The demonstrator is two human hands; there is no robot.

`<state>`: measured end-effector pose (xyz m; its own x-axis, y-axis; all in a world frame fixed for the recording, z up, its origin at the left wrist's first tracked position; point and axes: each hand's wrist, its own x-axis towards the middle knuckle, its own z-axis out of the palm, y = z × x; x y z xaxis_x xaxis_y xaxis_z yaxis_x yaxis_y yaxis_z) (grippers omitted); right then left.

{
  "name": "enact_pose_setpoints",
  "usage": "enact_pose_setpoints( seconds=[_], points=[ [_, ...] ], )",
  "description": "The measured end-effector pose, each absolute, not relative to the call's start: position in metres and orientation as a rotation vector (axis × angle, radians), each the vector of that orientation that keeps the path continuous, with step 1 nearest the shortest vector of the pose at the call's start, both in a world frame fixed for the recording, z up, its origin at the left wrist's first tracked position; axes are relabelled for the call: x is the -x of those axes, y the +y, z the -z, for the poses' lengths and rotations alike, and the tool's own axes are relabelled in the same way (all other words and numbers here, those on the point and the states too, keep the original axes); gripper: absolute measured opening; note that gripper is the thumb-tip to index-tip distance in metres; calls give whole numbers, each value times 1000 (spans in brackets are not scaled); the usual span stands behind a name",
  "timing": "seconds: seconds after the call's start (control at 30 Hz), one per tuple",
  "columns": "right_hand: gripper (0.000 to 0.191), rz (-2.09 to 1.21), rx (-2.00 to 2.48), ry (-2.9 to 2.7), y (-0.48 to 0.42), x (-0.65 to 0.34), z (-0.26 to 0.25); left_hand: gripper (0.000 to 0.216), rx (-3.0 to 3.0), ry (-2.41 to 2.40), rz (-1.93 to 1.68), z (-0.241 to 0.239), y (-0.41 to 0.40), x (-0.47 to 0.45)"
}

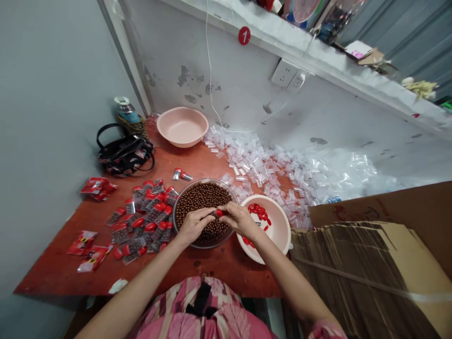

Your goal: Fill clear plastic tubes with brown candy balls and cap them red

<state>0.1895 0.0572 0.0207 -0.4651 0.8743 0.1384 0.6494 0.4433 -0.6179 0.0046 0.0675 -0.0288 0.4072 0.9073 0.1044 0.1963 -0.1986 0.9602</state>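
Over a clear round bowl (175, 217) full of small brown balls (201, 197), my two hands meet. Closed fingers of my left hand (194, 225) pinch a small clear bottle, mostly hidden by them. My right hand (240, 219) is closed on the red cap (219, 213) at the bottle's end. Whether the cap sits fully on, I cannot tell. Just right of the bowl, a white basin (280, 230) holds loose red caps (259, 212). A pile of filled, red-capped bottles (144, 216) lies to the left.
Empty clear bottles (254, 160) are heaped along the wall. A pink basin (182, 127) and a black handbag (125, 155) stand at the back left. Red packets (93, 258) lie near the left edge. Stacked flat cardboard (346, 278) is at the right.
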Motion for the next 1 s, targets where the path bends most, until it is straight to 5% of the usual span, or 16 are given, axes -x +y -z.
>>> enact_pose_setpoints(
  seconds=[0.27, 0.53, 0.6, 0.77, 1.0],
  points=[
    [26, -547, 1326, -2398, 41, -184, -17, 23, -1674, 943, -928, 23, 56, -9],
    [50, -1470, 1099, -1277, 49, -189, -16, 34, -884, 951, -1100, 34, 53, -21],
    [40, -1571, 1018, -1002, 45, -190, -8, 36, -816, 949, -1120, 37, 51, -20],
    [12, -1608, 1014, -756, 40, -192, 3, 29, -1132, 1069, -1068, 39, 48, -13],
    [26, -2004, 1008, -782, 41, -184, -8, 25, -1460, 991, -1030, 36, 43, -18]
  ],
)
